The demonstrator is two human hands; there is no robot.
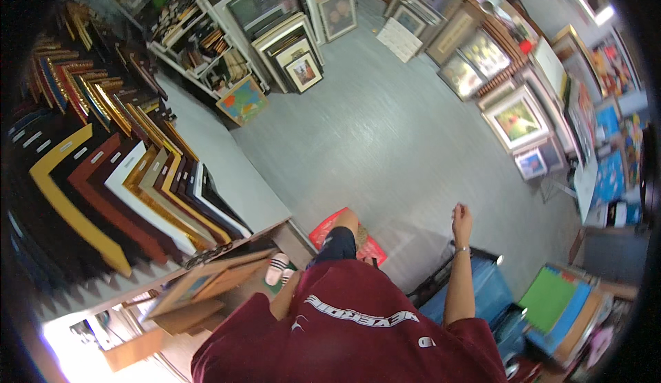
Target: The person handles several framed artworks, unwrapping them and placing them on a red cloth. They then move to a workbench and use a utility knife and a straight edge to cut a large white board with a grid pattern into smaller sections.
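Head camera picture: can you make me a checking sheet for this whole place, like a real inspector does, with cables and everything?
Surface: grey floor; pale bench top beside the frame-corner samples.
Job's things: nothing seen held; a blue item, kind unclear, shows beside the right forearm.
Clutter: striped slippers by the bench; red mat-like item near the person's leg; green board at lower right.
Grip: right hand looks loosely curled, hard to tell; left hand not in view.
Cables: nothing seen.
Surroundings: framed pictures leaning along the room's edges.
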